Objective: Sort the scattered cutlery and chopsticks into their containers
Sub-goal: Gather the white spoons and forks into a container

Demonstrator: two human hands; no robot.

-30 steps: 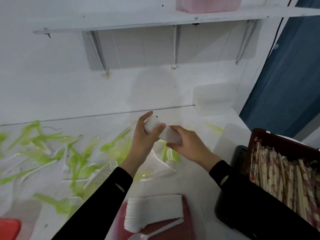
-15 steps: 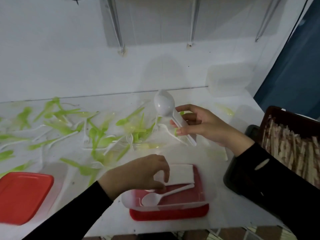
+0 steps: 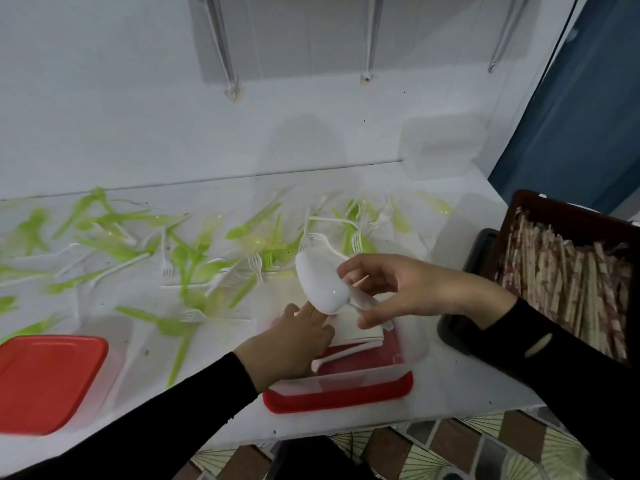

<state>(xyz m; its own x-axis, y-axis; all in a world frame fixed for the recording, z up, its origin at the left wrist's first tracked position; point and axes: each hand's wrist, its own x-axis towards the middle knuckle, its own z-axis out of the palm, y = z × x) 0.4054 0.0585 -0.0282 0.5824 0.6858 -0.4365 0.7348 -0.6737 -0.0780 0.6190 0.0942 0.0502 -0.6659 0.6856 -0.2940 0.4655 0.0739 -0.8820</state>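
White plastic, thin and glossy, is making up the spoon (image 3: 320, 285) that the right hand (image 3: 412, 289) is holding above the clear container (image 3: 398, 372) on the table (image 3: 450, 379). It is looking very light, fairly stiff but likely to flex or snap if squeezed hard, and a little slippery, so the narrow handle near the bowl seems the best place to grip. The right hand is doing just that, pinching the handle between thumb and fingertips while the other fingers are curling loosely. The left hand (image 3: 291, 344) is reaching over the container, fingers extended and nearly flat, fingertips touching the stacked white cutlery (image 3: 360, 336) inside and holding nothing. Green and white pieces (image 3: 194, 258) are lying scattered behind.
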